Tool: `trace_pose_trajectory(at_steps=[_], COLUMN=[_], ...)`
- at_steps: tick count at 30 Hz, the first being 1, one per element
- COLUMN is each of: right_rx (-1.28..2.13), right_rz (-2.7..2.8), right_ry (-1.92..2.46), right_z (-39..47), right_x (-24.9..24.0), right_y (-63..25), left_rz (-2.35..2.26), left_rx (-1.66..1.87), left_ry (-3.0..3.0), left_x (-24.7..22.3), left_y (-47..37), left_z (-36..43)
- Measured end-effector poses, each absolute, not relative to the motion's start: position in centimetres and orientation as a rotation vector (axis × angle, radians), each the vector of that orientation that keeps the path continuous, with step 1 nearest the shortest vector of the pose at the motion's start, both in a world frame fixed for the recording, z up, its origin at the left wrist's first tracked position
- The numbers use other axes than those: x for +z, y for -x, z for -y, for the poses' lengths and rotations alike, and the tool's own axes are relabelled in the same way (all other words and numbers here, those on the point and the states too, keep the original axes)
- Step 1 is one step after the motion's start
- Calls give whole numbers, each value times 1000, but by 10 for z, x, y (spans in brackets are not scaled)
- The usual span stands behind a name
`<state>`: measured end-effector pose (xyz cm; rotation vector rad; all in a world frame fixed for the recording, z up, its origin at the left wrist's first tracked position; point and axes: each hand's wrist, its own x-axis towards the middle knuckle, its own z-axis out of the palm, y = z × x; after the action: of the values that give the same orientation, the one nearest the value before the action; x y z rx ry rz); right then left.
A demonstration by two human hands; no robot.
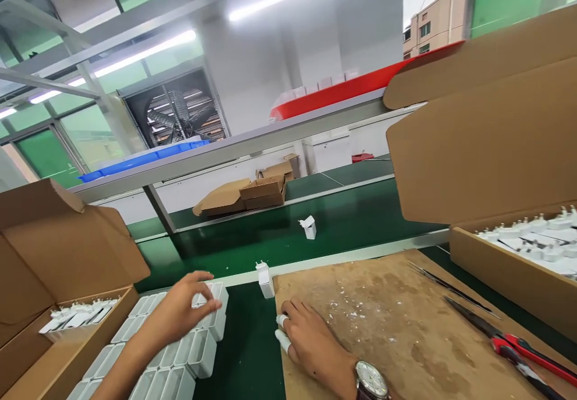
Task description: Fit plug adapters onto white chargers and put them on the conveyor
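Observation:
My left hand hovers over rows of white open-topped plastic housings, its thumb and fingers apart with nothing visible between them. Resting at the left edge of a brown board is my right hand. White finger covers sit on two of its digits, which are slightly apart and hold nothing I can see. Just beyond that hand, a white plug adapter stands upright at the board's far left corner. Another white adapter is farther off on the green surface.
Open cardboard boxes with white adapter parts flank me, left and right. Tweezers and red-handled pliers lie on the board's right side. A metal shelf rail crosses ahead, bearing blue and red trays.

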<state>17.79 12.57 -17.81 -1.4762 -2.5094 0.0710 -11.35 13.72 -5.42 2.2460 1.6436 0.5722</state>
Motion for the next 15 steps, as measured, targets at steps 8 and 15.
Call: trace_pose_trajectory(at_steps=[8, 15], right_rx=[76, 105], right_rz=[2483, 2485], right_ry=[1488, 1544], right_z=[-124, -117], right_x=[-180, -176], right_y=[-176, -178], left_rz=[-1776, -1262], left_rx=[-21, 516], left_ry=[-2579, -2854], left_x=[-108, -162], left_y=[120, 88], left_z=[-90, -98])
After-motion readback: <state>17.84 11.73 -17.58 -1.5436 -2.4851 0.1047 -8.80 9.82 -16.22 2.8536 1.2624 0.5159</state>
